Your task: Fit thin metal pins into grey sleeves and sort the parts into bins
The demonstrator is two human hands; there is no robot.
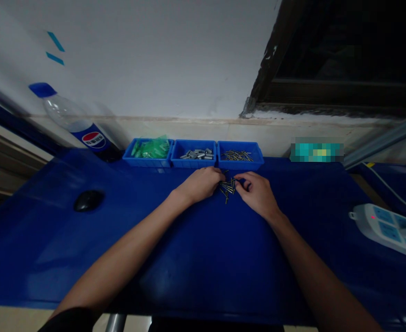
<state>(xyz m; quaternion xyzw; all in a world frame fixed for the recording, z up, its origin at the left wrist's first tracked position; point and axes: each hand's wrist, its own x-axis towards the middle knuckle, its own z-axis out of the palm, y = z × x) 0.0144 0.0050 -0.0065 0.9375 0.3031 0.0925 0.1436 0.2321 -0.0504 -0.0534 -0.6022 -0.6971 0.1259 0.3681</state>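
hands: 2, left, right | trays: 3 | screw pile: 1

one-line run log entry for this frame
left hand on screws | right hand on screws | bins behind | bottle and mouse at left

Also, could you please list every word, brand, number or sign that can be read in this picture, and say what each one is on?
No text can be read as words.
bottle label: a round red, white and blue brand logo; its lettering is too small to read.
pixelated patch by the wall: blurred, unreadable.
power strip: no legible markings.
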